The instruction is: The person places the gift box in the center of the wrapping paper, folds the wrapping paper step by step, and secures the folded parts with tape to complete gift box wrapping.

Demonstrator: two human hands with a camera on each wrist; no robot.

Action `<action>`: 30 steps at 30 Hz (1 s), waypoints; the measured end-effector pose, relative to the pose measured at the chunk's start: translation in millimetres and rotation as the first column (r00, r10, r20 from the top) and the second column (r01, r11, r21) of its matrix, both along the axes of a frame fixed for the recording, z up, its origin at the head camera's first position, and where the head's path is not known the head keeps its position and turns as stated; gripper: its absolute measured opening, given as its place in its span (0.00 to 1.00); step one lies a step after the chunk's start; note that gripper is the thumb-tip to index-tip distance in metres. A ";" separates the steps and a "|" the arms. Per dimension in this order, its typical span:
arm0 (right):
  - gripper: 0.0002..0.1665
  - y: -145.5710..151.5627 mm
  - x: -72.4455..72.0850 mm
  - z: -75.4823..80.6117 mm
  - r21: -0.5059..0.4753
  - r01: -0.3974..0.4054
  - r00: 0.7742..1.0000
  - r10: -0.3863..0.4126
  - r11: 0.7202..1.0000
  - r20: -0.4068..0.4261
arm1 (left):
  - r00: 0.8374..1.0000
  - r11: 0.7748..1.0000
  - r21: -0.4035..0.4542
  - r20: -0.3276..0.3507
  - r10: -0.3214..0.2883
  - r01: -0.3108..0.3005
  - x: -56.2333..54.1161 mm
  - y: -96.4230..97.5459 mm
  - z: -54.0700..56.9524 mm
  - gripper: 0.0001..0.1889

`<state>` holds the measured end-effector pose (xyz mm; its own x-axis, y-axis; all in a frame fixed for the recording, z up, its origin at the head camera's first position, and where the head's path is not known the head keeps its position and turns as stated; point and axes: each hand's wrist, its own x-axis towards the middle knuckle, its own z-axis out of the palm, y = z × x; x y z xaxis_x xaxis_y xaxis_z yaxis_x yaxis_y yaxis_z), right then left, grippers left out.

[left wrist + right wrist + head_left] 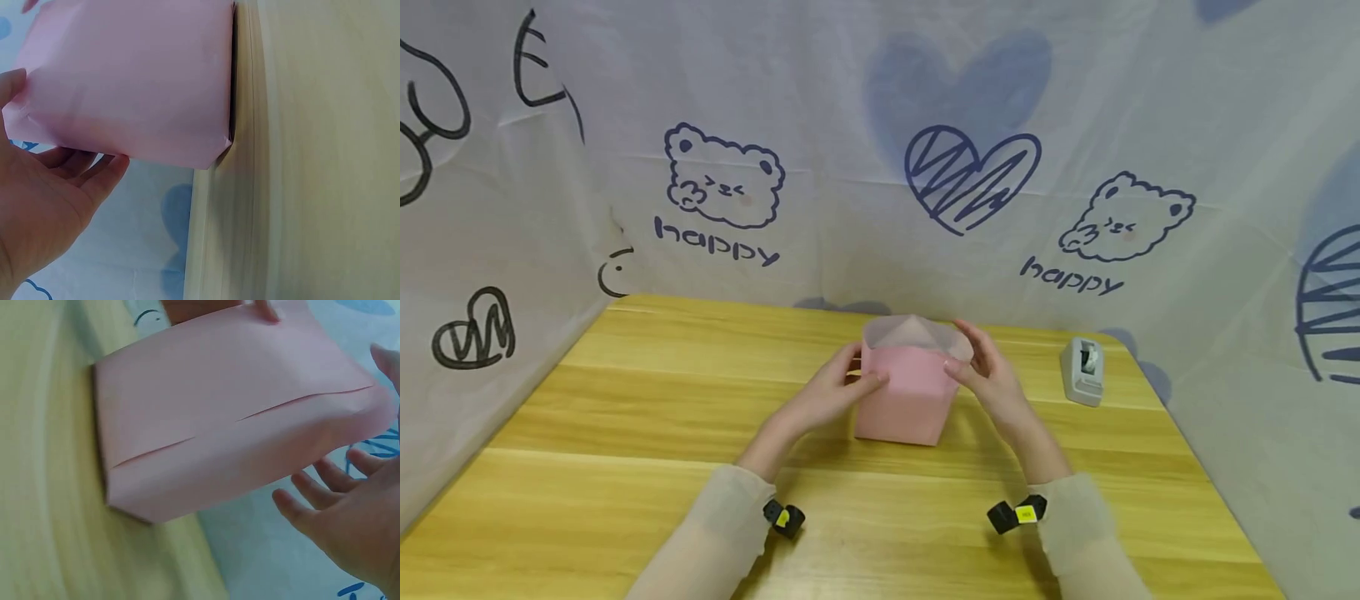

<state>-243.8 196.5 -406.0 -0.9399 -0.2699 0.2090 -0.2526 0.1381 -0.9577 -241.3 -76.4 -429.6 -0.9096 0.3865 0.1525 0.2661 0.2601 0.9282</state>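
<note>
A pink paper bag (904, 404) stands upright on the wooden table, its top open and its paler inside showing. My left hand (829, 390) grips its left side, with the thumb on the front face and the other fingers round the side, as the left wrist view shows. On the other side is my right hand (996, 383), its fingers spread around the upper right edge. The right wrist view has these fingers (300, 509) loosely extended close beside the bag's side, and the thumb apart from the paper. Two slit-like seams run along that edge of the bag (206, 406).
A grey tape dispenser (1084, 379) sits at the table's back right. White cloth (850, 208) with bear and heart drawings hangs behind the table (662, 400) and along its sides. Each wrist wears a black strapped device.
</note>
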 end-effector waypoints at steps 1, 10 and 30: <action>0.40 -0.7 0.6 -2.9 0.008 -0.005 1.000 0.005 1.000 0.010 | 1.000 1.000 0.003 -0.004 0.004 -0.004 0.5 0.3 0.3 0.34; 0.29 -15.5 4.7 -15.1 0.025 0.179 0.983 -0.180 0.983 0.026 | 0.995 0.997 0.014 -0.055 0.081 -0.081 -0.7 8.0 -4.8 0.29; 0.24 -21.2 2.1 -15.5 0.057 0.261 0.962 -0.264 0.964 0.065 | 0.943 0.939 0.085 -0.004 0.334 -0.332 2.8 22.7 -4.0 0.19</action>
